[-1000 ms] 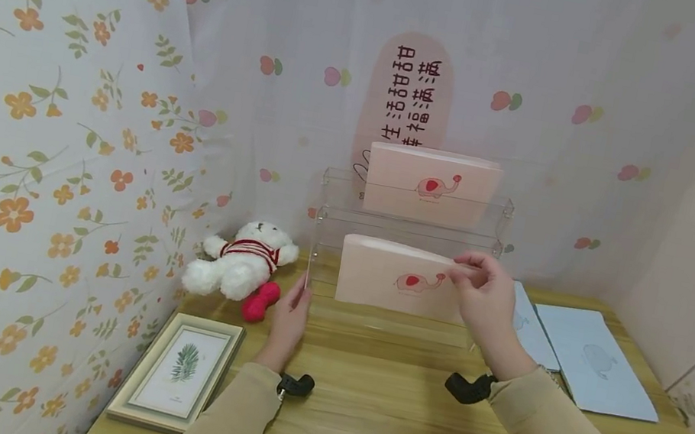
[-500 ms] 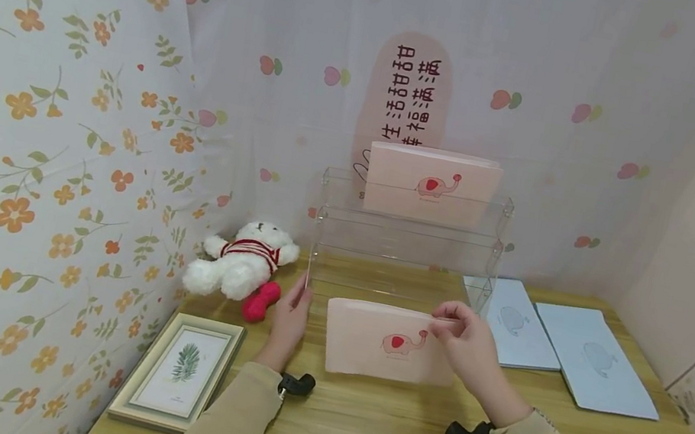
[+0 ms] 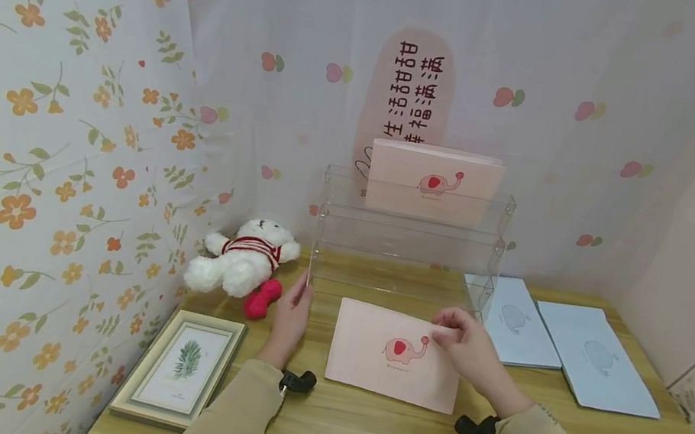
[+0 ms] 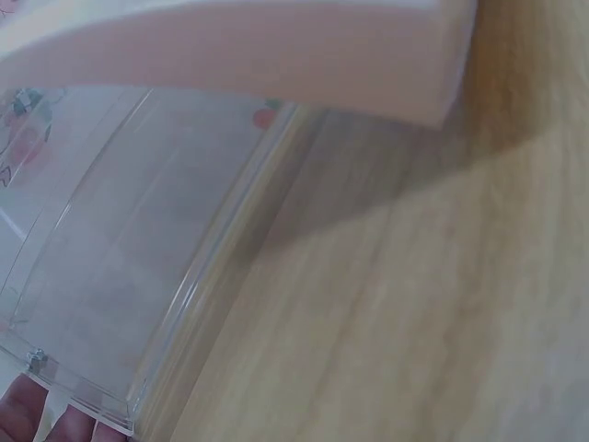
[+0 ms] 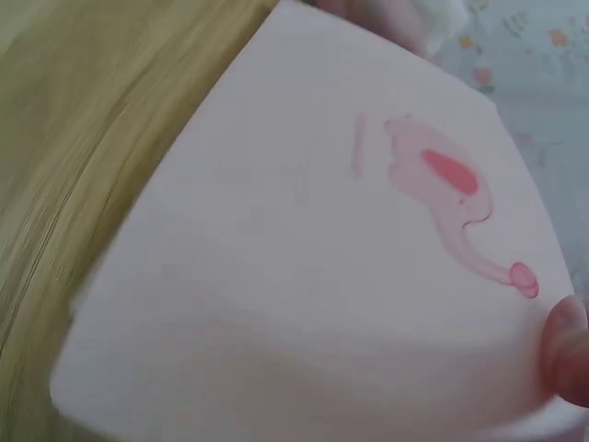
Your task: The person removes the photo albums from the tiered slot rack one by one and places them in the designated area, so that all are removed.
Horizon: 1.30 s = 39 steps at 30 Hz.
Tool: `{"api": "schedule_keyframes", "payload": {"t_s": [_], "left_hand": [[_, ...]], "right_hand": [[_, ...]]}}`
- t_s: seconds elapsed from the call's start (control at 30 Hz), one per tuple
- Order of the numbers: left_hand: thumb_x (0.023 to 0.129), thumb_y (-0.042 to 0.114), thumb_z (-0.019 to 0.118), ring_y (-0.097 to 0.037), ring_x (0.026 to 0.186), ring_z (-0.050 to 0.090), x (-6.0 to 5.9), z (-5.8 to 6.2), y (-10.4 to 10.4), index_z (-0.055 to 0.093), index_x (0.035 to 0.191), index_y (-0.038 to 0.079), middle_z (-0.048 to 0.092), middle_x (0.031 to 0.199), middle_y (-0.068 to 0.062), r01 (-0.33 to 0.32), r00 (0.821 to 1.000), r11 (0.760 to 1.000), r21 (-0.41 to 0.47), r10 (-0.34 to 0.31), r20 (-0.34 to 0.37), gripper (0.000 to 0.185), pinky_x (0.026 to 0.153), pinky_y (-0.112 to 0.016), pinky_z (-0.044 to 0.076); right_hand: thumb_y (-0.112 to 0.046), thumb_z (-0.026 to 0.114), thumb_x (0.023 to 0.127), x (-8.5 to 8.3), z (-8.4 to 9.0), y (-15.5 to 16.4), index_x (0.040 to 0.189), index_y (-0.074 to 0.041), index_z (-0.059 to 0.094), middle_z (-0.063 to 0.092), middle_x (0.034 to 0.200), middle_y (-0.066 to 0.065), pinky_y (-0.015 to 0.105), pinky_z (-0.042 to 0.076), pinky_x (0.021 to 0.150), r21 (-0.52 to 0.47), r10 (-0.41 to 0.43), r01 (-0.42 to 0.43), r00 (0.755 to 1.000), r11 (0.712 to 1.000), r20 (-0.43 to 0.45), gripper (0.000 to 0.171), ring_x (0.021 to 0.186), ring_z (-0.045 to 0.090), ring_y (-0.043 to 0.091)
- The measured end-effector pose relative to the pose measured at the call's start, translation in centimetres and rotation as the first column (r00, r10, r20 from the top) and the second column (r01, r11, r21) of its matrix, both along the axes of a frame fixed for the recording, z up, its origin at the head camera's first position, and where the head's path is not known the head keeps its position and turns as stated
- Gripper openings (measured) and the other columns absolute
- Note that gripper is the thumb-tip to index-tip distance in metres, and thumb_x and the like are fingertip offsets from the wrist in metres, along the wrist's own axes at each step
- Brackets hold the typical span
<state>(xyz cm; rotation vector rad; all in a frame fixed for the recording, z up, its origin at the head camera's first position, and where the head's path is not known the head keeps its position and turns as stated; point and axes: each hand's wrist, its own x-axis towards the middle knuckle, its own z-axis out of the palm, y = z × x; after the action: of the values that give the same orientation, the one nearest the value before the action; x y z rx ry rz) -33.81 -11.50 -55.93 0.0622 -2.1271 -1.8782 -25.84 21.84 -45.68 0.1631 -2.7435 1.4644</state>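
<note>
My right hand (image 3: 470,351) pinches a pink notebook (image 3: 388,360) near its upper right corner; the cover bears a red elephant. In the right wrist view the thumb (image 5: 566,345) presses on the notebook (image 5: 276,203), which tilts close over the wooden tabletop. At the left, my left hand (image 3: 290,319) grips the lower side of a clear acrylic tiered rack (image 3: 409,243). Its fingertips (image 4: 69,424) show at the rack's edge (image 4: 129,410) in the left wrist view. A similar pink notebook (image 3: 433,182) stands upright in the rack's top tier.
A white plush bear (image 3: 250,254) in a striped shirt lies at the back left, a red bone-shaped toy (image 3: 263,301) by it. A framed leaf picture (image 3: 181,366) lies front left. Two light-blue notebooks, one nearer (image 3: 511,319) and one farther right (image 3: 598,358), lie at the right.
My right hand has brought the pink notebook down and forward from before the rack's lower tiers, then tilted it flatter toward the tabletop. The left hand stays at the rack's side.
</note>
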Motion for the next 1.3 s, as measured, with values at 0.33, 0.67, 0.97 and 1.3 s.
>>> {"api": "schedule_keyframes", "payload": {"t_s": [0.33, 0.67, 0.97, 1.3], "left_hand": [[0.114, 0.02, 0.059, -0.036, 0.158, 0.05, 0.4, 0.4, 0.1, 0.056, 0.162, 0.019, 0.056, 0.166, -0.012, 0.002, 1.0, 1.0, -0.011, -0.002, 0.001, 0.048, 0.132, -0.054, 0.042], [0.114, 0.022, 0.059, -0.044, 0.155, 0.051, 0.3, 0.3, 0.2, 0.058, 0.161, 0.017, 0.058, 0.163, -0.019, -0.014, 0.999, 0.999, -0.033, 0.012, -0.04, 0.047, 0.129, -0.059, 0.045], [0.113, 0.02, 0.062, -0.037, 0.156, 0.052, 0.2, 0.2, 0.1, 0.06, 0.16, 0.018, 0.059, 0.164, -0.014, -0.005, 1.0, 1.0, -0.004, 0.005, -0.015, 0.047, 0.13, -0.055, 0.044], [0.114, 0.019, 0.062, -0.035, 0.156, 0.053, 0.1, 0.1, 0.0, 0.06, 0.16, 0.018, 0.059, 0.164, -0.013, -0.004, 1.0, 1.0, 0.016, 0.005, -0.01, 0.047, 0.13, -0.054, 0.044]], "right_hand": [[-0.008, 0.078, 0.101, -1.6, -3.7, 0.9, 0.115, -0.005, 0.075, 0.078, 0.117, 0.016, 0.05, 0.053, 0.106, 0.113, 0.002, 0.005, 0.998, 0.994, -0.06, 0.014, 0.113, 0.067, 0.033], [-0.016, 0.08, 0.102, -2.6, -6.2, 0.5, 0.112, -0.011, 0.08, 0.08, 0.125, 0.016, 0.058, 0.052, 0.111, 0.16, -0.03, 0.031, 0.999, 0.987, -0.012, 0.012, 0.125, 0.068, 0.038], [-0.017, 0.078, 0.102, -3.1, -7.3, -0.1, 0.111, -0.013, 0.08, 0.078, 0.127, 0.017, 0.064, 0.051, 0.112, 0.165, -0.06, 0.051, 0.997, 0.985, 0.056, 0.009, 0.123, 0.065, 0.039], [-0.019, 0.08, 0.101, -3.8, -8.3, -0.8, 0.103, -0.015, 0.08, 0.08, 0.116, 0.013, 0.05, 0.053, 0.099, 0.216, -0.063, 0.055, 0.998, 0.975, 0.03, 0.004, 0.11, 0.066, 0.033]]}}
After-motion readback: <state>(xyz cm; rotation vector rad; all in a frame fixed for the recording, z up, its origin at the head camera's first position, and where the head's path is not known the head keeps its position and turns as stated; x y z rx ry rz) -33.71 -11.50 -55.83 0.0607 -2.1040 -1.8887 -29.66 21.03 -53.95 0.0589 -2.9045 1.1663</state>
